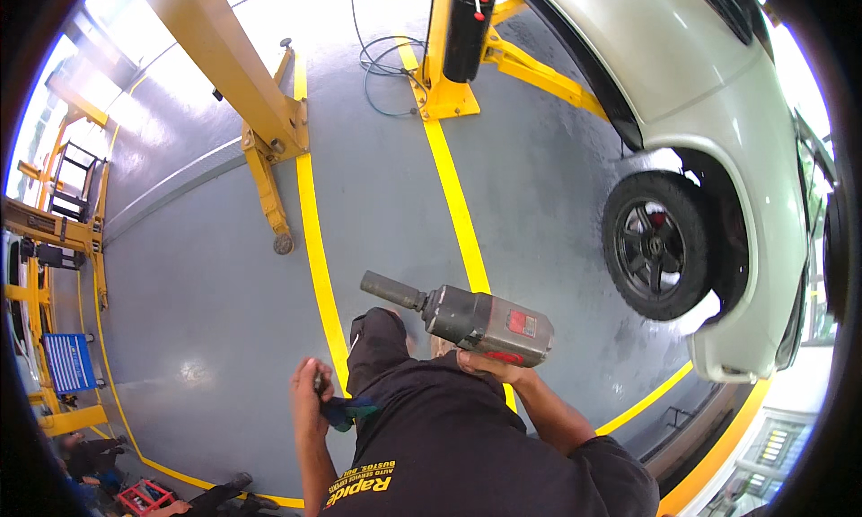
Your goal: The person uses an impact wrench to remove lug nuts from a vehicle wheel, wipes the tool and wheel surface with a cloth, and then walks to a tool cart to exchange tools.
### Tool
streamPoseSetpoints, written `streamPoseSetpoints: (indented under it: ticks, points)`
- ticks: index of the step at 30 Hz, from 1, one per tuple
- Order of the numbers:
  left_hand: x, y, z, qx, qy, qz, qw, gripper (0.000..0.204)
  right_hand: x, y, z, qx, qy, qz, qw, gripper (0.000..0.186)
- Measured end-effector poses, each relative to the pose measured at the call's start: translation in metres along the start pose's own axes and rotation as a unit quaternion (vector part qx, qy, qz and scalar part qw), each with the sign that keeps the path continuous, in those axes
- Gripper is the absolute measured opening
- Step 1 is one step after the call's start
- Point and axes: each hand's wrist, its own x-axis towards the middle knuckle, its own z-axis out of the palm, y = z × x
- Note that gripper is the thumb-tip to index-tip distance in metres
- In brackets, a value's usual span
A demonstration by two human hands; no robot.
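Note:
My right hand (489,366) grips an impact wrench (494,324), grey and black with a red label, and holds it across the front of my body. Its long dark socket (392,290) points to the left. The handle is mostly hidden by my hand and the wrench body. Lower and to the left, my left hand (312,387) is raised with its fingers curled round something small and dark that I cannot make out. A bunched dark blue-green cloth (348,412) shows between that hand and my black shirt; whether the hand holds it is unclear.
On the right, a pale vehicle (763,176) is raised, its black-rimmed wheel (657,246) at the near corner. Yellow lift posts (224,59) and arms (548,75) stand ahead. A hose (386,68) lies coiled by one post. Another person (90,454) and a red crate (145,497) are at lower left.

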Motion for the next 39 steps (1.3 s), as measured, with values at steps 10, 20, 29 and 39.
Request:
streamPoseSetpoints:
  ticks: [10,20,29,39]
  points:
    - [0.319,0.186,0.04,-0.096,0.065,-0.029,0.993,0.014,0.377,-0.129,-0.001,0.271,-0.057,0.037,0.96,0.025]
    - [0.677,0.458,0.199,0.045,-0.045,0.015,0.998,0.021,0.684,-0.233,-0.061,0.205,-0.003,-0.081,0.976,0.022]
    - [0.932,0.62,0.298,-0.093,-0.097,-0.097,0.986,0.031,1.042,-0.357,-0.089,0.231,-0.005,0.028,0.973,0.029]
    - [1.228,0.819,0.373,-0.087,-0.143,-0.051,0.985,0.021,1.411,-0.47,-0.11,0.241,-0.066,0.047,0.967,0.028]
